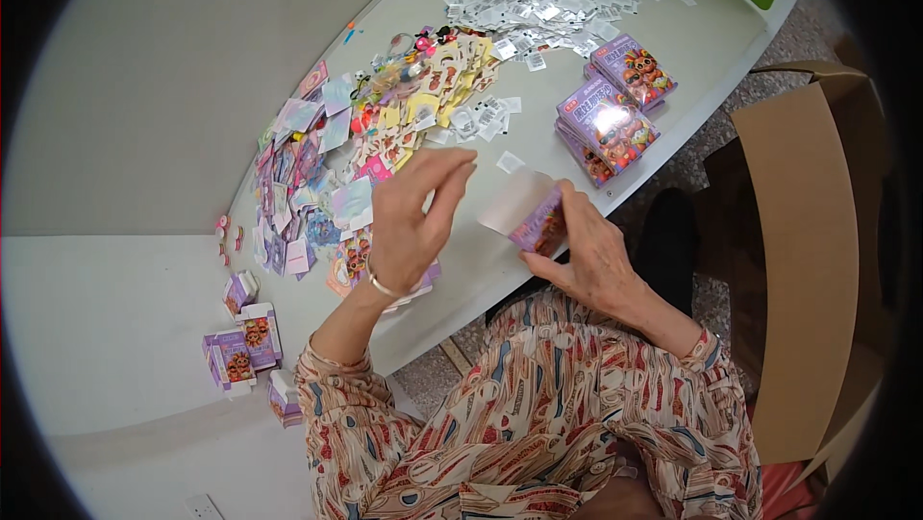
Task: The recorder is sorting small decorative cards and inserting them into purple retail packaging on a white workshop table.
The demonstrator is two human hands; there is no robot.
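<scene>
My right hand (601, 256) grips a small purple printed box (536, 228) near the table's front edge. The box's pale flap (510, 201) stands open on its left side. To the left of it, my left hand (413, 217) is raised over the table, its thumb and fingers drawn together in a pinch. Whether something small sits between those fingertips is hidden. Under and beside the left wrist lies a stack of flat printed cards (415, 287). Beyond both hands are a pile of yellow-and-white cards (433, 87) and a few loose small white packets (486, 118).
Stacked purple boxes (608, 126) stand at right on the table (538, 136). A heap of silvery-white packets (543, 1) lies at the far side. Shiny purple packets (288, 174) are heaped at left. Several boxes (252, 335) rest lower left. An open cardboard carton (803, 270) stands right.
</scene>
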